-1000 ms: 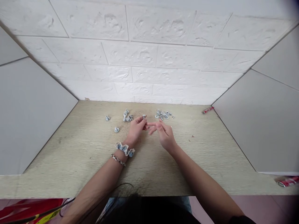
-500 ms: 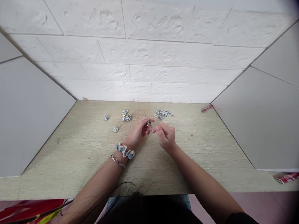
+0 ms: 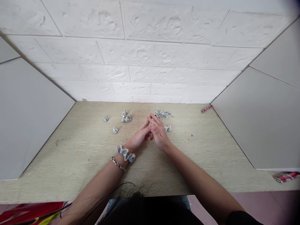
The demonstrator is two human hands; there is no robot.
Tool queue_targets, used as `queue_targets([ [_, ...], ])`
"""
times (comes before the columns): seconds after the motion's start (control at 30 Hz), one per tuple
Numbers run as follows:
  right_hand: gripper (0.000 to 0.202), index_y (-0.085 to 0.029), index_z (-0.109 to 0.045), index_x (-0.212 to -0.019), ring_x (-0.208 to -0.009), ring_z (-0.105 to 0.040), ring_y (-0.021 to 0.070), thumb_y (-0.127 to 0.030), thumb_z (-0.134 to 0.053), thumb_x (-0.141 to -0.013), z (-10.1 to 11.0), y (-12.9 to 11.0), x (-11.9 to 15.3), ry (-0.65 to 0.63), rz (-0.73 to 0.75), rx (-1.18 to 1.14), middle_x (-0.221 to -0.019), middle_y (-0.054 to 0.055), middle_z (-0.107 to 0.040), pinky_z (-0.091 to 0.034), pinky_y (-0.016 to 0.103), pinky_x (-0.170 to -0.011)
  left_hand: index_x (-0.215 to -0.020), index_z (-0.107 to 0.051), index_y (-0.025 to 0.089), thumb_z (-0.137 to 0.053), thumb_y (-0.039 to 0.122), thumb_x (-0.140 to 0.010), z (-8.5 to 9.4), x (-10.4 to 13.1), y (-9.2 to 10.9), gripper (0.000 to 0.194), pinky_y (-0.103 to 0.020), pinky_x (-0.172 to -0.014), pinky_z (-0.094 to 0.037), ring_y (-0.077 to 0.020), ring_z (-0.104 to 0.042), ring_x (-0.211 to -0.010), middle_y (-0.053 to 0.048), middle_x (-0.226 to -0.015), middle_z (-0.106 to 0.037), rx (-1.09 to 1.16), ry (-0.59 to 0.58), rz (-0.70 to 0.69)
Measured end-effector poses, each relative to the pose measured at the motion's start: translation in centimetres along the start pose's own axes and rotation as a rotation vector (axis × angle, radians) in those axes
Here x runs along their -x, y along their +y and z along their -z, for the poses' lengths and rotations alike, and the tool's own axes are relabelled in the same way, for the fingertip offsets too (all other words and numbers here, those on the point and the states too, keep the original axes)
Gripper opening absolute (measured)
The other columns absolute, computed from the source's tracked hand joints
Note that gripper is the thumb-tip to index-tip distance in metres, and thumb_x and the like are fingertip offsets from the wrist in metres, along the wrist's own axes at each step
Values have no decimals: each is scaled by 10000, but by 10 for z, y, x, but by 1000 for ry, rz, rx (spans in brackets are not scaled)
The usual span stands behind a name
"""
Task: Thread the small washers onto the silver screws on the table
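My left hand [image 3: 141,137] is closed, its fingers bent around a small bolt that is now almost wholly hidden behind the two hands. My right hand [image 3: 159,133] meets it from the right, with fingers stretched forward and close together. Its thumb rests by the left fingertips. Just beyond the right hand lie a couple of bolts with washers [image 3: 168,128], partly covered by it. Behind the fingertips sits a pile of loose bolts, washers and nuts [image 3: 165,114].
To the left stands a cluster of bolts with washers [image 3: 127,118]. Two single bolts lie apart, one farther left [image 3: 106,119] and one nearer [image 3: 115,130]. A red can [image 3: 206,108] is by the right panel, another red can [image 3: 286,177] at the right edge. A white brick wall [image 3: 140,75] closes the back.
My right hand has opened from a curled grip and moved slightly left against my left hand. The bolt seen in the left fingers is now hidden; bolts behind the right hand have come into view.
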State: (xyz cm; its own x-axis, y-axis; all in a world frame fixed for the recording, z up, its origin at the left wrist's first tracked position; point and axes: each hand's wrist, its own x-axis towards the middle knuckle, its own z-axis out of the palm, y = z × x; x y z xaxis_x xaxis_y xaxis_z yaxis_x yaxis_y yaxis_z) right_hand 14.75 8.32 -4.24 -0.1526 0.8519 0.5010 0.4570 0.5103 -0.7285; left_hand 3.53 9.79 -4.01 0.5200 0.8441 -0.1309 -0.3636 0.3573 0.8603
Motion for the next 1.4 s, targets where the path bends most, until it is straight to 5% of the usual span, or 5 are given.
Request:
queue_targets([
  [0.2, 676, -147, -433, -1301, -1333, -187, 242, -606, -173, -878, 2, 1, 1, -60, 2, 2, -1409, 107, -318, -163, 466, -1078, -1386, -243, 264, -626, 354, -758, 6, -3, 7, 742, -172, -493, -331, -62, -403, -503, 31, -648, -490, 99, 127, -91],
  [0.43, 569, -186, -414, -459, -718, -503, 172, -550, -269, -872, 2, -18, 8, -17, 238, -90, -686, 53, -557, -384, 389, -774, -1388, -233, 256, -521, 378, -800, 17, -3, 20, 666, -166, -467, -322, -74, -410, -470, 23, -601, -506, 88, 255, -187],
  [0.77, 336, -186, -486, -1090, -997, -501, 220, -408, -358, -874, -2, -4, 8, 279, 5, -91, -1031, 98, -550, -390, 404, -876, -1327, -376, 174, -518, 386, -792, -1, 4, 10, 593, -175, -421, -224, -71, -298, -424, 61, -478, -325, -70, 46, -35],
  [1.2, 638, -167, -395, -1331, -1341, -181, 230, -588, -228, -881, -2, -1, 4, -3, -10, -38, -1414, 84, -316, -183, 463, -1082, -1346, -335, 239, -642, 401, -744, 0, 0, 4, 695, -198, -560, -384, -96, -469, -598, 8, -702, -514, -21, 154, -86],
  [1.4, 592, -206, -542, -470, -934, -546, 206, -487, -253, -903, 6, -8, 6, 173, 67, -103, -852, 44, -648, -343, 426, -936, -1331, -326, 229, -624, 398, -751, 11, -4, 17, 675, -165, -479, -344, -76, -425, -519, 49, -594, -414, 107, 348, -223],
])
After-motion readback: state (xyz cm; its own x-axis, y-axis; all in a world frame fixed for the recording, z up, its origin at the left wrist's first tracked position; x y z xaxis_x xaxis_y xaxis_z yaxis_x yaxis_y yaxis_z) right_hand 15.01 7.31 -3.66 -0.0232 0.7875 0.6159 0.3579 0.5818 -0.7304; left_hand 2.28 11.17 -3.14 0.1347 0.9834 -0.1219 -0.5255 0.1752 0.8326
